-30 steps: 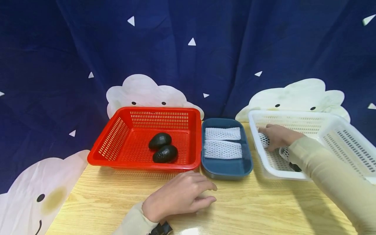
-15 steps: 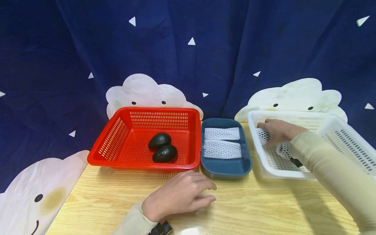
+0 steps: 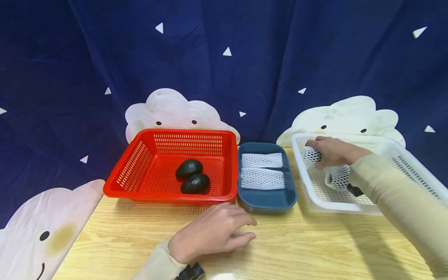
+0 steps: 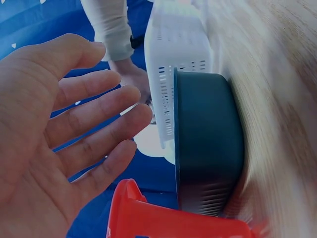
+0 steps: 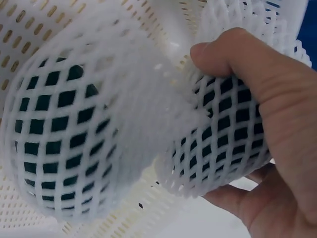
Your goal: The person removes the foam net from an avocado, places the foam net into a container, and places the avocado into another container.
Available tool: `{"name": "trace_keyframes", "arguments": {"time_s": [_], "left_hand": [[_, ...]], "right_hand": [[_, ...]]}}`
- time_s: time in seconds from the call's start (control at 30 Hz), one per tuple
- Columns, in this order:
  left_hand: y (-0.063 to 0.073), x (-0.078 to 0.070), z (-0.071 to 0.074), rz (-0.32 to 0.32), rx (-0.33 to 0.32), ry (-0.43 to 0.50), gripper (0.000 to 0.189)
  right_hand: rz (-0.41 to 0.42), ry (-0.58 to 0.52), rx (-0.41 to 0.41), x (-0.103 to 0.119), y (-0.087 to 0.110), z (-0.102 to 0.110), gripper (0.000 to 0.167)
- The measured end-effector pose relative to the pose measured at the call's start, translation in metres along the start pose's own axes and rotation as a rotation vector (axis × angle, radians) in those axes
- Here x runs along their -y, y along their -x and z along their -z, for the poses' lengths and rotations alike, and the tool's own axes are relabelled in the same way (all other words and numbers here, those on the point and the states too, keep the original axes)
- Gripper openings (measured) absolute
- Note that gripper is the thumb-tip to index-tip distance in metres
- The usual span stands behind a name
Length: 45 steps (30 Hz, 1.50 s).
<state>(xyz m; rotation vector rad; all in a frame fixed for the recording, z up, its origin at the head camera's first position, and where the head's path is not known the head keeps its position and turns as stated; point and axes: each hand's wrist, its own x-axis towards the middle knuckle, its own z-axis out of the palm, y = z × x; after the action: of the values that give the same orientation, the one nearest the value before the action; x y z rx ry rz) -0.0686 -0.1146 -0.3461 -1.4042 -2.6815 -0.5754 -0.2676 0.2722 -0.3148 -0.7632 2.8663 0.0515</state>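
Since the frame from 1 s ago, the right hand (image 3: pixel 334 151) and the netted fruit (image 3: pixel 312 154) it holds have shifted up the head view, towards the far rim of the white basket (image 3: pixel 344 207). More of the other netted fruit (image 3: pixel 339 178) now shows below that hand, while the left hand (image 3: pixel 213 231) has hardly moved.

The right grip is curled firmly around the foam mesh, thumb on 1 side and fingers on the other. In the right wrist view the held sleeve's long axis slants from lower left to upper right, with the other netted fruit just left of it; whether the 2 nets touch, I cannot tell. In the head view the held fruit is at the basket's left side; whether it is off the floor is unclear.

The blue tray (image 3: pixel 269 199) lies to the left of the held fruit, with 2 white sleeves (image 3: pixel 262 179) side by side in it. The left hand is nearer the tray's front edge, its fingers relaxed, holding nothing.

Left of the tray, the red basket (image 3: pixel 168 195) contains 2 bare avocados (image 3: pixel 195 184). All 3 containers stand on a wood-grained table (image 3: pixel 297 241), before a dark blue curtain (image 3: pixel 122 46).
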Motion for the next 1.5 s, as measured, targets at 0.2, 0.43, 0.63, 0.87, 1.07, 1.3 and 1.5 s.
{"name": "trace_keyframes", "arguments": {"time_s": [0.2,0.43,0.63,0.87,1.07,1.3,1.5], "left_hand": [[0.001,0.000,0.000,0.010,0.005,-0.001,0.026],[0.001,0.000,0.000,0.013,0.013,0.016,0.026],[0.001,0.000,0.000,0.010,0.014,0.027,0.026],[0.000,-0.001,0.000,0.011,0.015,0.033,0.027],[0.001,-0.002,-0.001,0.002,0.001,0.025,0.027],[0.001,-0.003,-0.001,0.000,-0.001,0.012,0.027],[0.001,-0.003,-0.002,-0.014,-0.014,0.003,0.027]], "right_hand": [[-0.017,-0.015,-0.015,0.003,0.005,0.005,0.074],[-0.015,-0.036,-0.049,0.003,0.012,0.010,0.078],[-0.035,-0.045,-0.084,-0.001,0.019,0.011,0.082],[-0.061,-0.117,-0.146,0.001,0.027,0.008,0.063],[-0.077,-0.167,-0.218,0.006,0.033,0.007,0.052],[-0.138,-0.278,-0.223,0.009,0.040,0.008,0.056],[-0.161,-0.337,-0.242,0.015,0.044,0.011,0.061]]}}
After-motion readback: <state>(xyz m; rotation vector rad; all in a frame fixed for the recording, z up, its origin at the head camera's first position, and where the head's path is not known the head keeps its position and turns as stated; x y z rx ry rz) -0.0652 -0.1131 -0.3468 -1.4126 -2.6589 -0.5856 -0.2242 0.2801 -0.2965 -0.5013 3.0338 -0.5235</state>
